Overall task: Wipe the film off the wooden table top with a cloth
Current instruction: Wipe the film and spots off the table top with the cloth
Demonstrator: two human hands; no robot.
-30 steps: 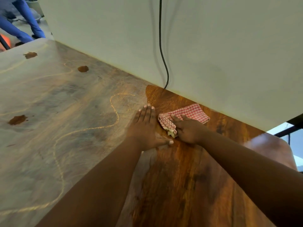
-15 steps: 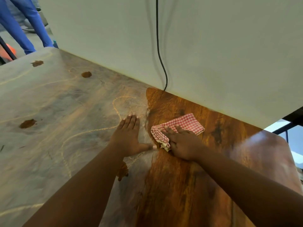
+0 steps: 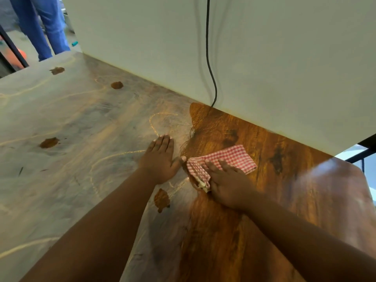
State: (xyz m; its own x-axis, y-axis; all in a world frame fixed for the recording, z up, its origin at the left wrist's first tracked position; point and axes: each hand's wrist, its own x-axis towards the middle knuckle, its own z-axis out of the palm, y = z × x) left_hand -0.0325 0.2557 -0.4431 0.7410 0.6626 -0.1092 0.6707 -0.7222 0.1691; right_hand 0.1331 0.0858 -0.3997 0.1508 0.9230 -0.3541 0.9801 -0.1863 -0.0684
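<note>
A pale grey film [image 3: 67, 127] covers the left part of the wooden table top [image 3: 284, 200]; the right part shows bare shiny brown wood. A folded red-and-white checked cloth [image 3: 234, 157] lies at the border between the two. My right hand [image 3: 227, 184] presses flat on the cloth's near end with straight fingers. My left hand [image 3: 160, 157] lies flat on the film just left of the cloth, thumb stretched toward it.
A white wall panel [image 3: 264, 58] runs along the table's far edge, with a black cable [image 3: 209, 58] hanging down it. Small brown bare patches [image 3: 48, 142] dot the film. A person in blue trousers [image 3: 40, 23] stands beyond the far left corner.
Both hands and the cloth have slid toward me and slightly left along the film's edge. A brown bare patch near my left wrist has come into sight.
</note>
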